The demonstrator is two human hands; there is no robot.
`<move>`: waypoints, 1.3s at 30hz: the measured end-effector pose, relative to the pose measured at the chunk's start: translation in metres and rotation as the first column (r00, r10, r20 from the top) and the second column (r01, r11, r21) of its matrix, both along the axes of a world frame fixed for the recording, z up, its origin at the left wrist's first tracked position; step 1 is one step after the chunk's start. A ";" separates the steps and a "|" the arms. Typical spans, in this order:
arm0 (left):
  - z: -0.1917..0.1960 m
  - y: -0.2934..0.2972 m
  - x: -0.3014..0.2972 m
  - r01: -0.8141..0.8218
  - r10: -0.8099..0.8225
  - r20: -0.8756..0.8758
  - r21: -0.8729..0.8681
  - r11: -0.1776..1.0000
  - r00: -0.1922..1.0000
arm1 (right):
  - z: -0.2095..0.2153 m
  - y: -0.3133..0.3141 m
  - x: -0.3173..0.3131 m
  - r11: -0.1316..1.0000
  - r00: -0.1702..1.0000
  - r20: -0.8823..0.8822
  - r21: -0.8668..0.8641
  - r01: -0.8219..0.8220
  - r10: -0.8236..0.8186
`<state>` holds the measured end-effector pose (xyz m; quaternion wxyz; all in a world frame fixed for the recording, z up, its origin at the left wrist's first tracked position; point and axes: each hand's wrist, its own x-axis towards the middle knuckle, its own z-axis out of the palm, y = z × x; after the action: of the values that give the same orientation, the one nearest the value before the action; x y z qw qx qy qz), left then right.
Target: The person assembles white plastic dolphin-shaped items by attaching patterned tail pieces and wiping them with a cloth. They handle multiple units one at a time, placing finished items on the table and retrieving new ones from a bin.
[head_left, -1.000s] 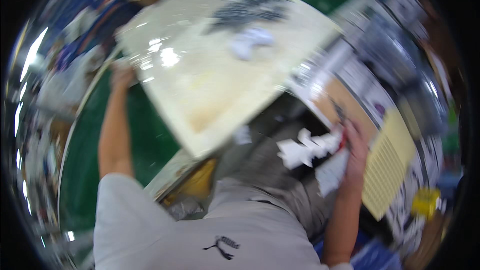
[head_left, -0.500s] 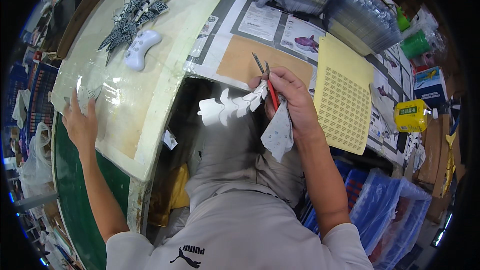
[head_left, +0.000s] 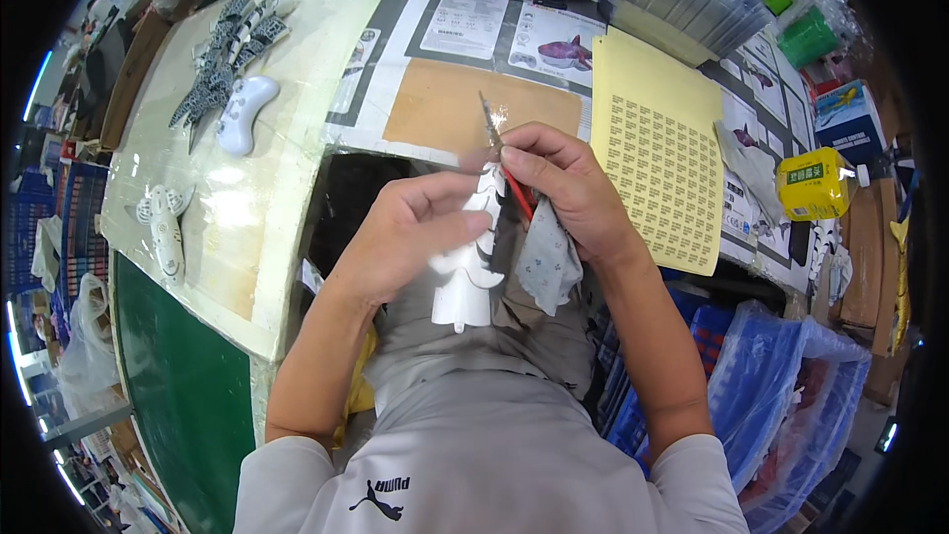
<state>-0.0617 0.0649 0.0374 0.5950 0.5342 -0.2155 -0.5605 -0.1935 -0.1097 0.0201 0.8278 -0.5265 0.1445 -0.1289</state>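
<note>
1. Right hand (head_left: 578, 193): thumb and forefinger pressed together, clamped on a red-handled tool (head_left: 518, 192); the tool's thin metal tip points to the far side.
2. Segmented white piece (head_left: 463, 295): between the two hands, above the person's lap; narrow far end at the right fingertips, broad end toward the person; dark curved edges on the segments.
3. Left hand (head_left: 400, 237): left of the white piece, thumb across it, fingers bent and partly blurred; cannot tell whether they are closed on it.
4. Light grey printed cloth (head_left: 547, 262): hanging below the right hand, right of the white piece.
5. White spotted toy body (head_left: 162, 232): on the left of the cream table mat (head_left: 232, 227), well apart from the hands.
6. White game controller (head_left: 245, 117): farther along the mat, just beside a pile of black-and-grey patterned parts (head_left: 232, 49).
7. Tan board (head_left: 474, 111): on the table, beyond the hands.
8. Yellow label sheet (head_left: 659, 173): right of the board.
9. Clear plastic trays (head_left: 677, 2): stacked at the far right.
10. Yellow bottle (head_left: 817, 185): right of the sheet.
11. Blue crate (head_left: 732, 366): near right, lined with clear plastic.
</note>
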 end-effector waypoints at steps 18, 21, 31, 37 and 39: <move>-0.034 0.013 -0.013 -0.297 0.295 -0.062 -0.023 0.955 0.953 | 0.001 0.030 0.006 0.070 0.956 0.172 -0.979 0.193 -0.238; -0.036 0.015 -0.016 -0.354 0.334 -0.183 -0.091 0.931 0.925 | 0.001 0.032 0.008 0.075 0.965 0.160 -0.981 0.179 -0.210; -0.040 0.016 -0.018 -0.330 0.321 -0.112 -0.082 0.940 0.941 | 0.002 0.033 0.011 -0.053 0.961 0.169 -0.985 0.161 -0.218; -0.044 0.016 -0.021 -0.328 0.326 -0.036 -0.111 0.938 0.945 | 0.001 0.034 0.010 -0.072 0.966 0.149 -0.988 0.137 -0.213; -0.044 0.015 -0.022 -0.353 0.347 -0.071 -0.114 0.929 0.935 | 0.001 0.034 0.010 -0.063 0.967 0.158 -0.987 0.148 -0.198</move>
<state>-0.0833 0.0803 -0.0066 0.7228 0.5116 -0.1367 -0.4439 -0.1832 -0.0760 0.0207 0.1698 -0.9386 0.0872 -0.2875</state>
